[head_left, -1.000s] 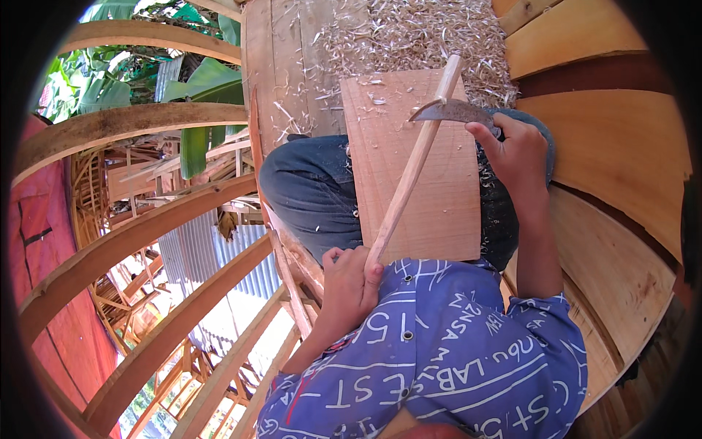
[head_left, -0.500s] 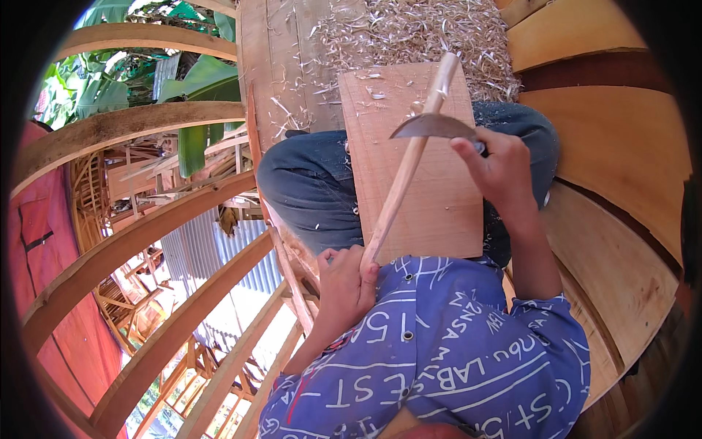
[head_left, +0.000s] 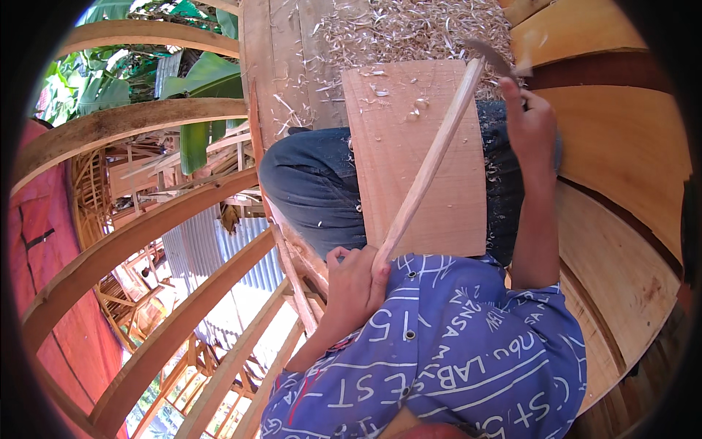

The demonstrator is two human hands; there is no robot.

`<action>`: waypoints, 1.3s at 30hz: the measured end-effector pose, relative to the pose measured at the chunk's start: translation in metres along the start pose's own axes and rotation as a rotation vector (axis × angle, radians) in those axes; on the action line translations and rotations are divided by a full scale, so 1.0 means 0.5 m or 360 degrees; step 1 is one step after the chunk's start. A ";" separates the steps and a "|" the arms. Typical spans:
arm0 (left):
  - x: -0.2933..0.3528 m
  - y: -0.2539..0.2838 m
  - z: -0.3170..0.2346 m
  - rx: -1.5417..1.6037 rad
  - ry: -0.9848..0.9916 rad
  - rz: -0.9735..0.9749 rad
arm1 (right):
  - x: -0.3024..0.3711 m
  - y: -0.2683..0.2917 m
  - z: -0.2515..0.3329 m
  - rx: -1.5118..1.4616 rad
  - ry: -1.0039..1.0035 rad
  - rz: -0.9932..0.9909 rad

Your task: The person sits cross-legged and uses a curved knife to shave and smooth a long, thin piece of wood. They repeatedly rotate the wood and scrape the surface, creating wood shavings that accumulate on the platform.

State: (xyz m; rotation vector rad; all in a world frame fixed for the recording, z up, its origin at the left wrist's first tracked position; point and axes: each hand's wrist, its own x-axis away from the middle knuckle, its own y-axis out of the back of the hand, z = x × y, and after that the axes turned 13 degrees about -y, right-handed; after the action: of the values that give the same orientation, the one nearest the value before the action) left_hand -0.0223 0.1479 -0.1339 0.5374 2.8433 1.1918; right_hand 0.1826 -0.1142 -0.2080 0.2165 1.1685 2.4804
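A long, pale wooden stick (head_left: 431,164) slants across the flat wooden board (head_left: 373,124) on my lap. My left hand (head_left: 356,285) is closed round the stick's near end, close to my waist. My right hand (head_left: 528,121) grips a knife with a curved, sickle-like blade (head_left: 491,57); its handle is mostly hidden by my fingers. The blade is by the stick's far end, past the board's far right corner; whether it touches the wood I cannot tell. A few curled shavings (head_left: 417,110) lie on the board.
Beyond the board, a thick heap of wood shavings (head_left: 417,29) covers the plank floor (head_left: 289,66). Curved wooden slats (head_left: 161,311) form an open railing on my left, with banana leaves (head_left: 208,77) outside. Broad wooden panels (head_left: 614,139) rise on my right.
My right hand has swept the curved knife away from me and rightward, from the stick's upper part to its far tip. The stick's far end has swung slightly right; my left hand keeps its hold.
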 end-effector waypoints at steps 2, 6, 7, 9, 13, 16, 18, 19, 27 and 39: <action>0.034 -0.002 0.018 0.0063 0.0057 0.0026 | -0.098 0.059 -0.070 -0.0018 -0.0472 0.0020; 0.074 0.000 0.043 0.0534 0.0430 -0.0066 | -0.070 0.081 -0.048 -0.0128 -0.0192 0.0218; 0.065 0.011 0.038 0.0837 0.0590 -0.0085 | -0.031 0.069 0.002 -0.0116 -0.0052 0.0330; 0.041 0.010 0.040 0.1240 0.0670 -0.0199 | 0.041 0.035 0.048 -0.0074 0.0177 0.0523; 0.007 0.036 0.042 0.1307 0.0563 -0.0121 | 0.131 0.028 0.099 -0.0173 0.0289 0.0826; -0.005 0.034 0.035 0.1349 0.0510 -0.0109 | 0.162 0.026 0.112 -0.0073 0.0579 0.0732; -0.009 0.034 0.033 0.1381 0.0507 -0.0061 | 0.161 0.022 0.113 -0.0015 0.0602 0.0695; -0.007 0.030 0.032 0.1345 0.0494 -0.0044 | 0.155 0.023 0.114 0.0012 0.0591 0.0678; 0.000 0.025 0.021 0.1076 0.0378 0.0064 | 0.112 0.032 0.095 0.0163 0.0580 0.0538; 0.006 0.008 0.007 0.1163 0.0376 0.0003 | 0.046 0.022 0.084 0.0135 0.0445 0.0257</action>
State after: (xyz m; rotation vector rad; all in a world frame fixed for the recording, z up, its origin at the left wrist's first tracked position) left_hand -0.0236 0.1538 -0.1334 0.4151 3.4349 0.1717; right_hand 0.1709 -0.0814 -0.1731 -0.0163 1.4207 2.6683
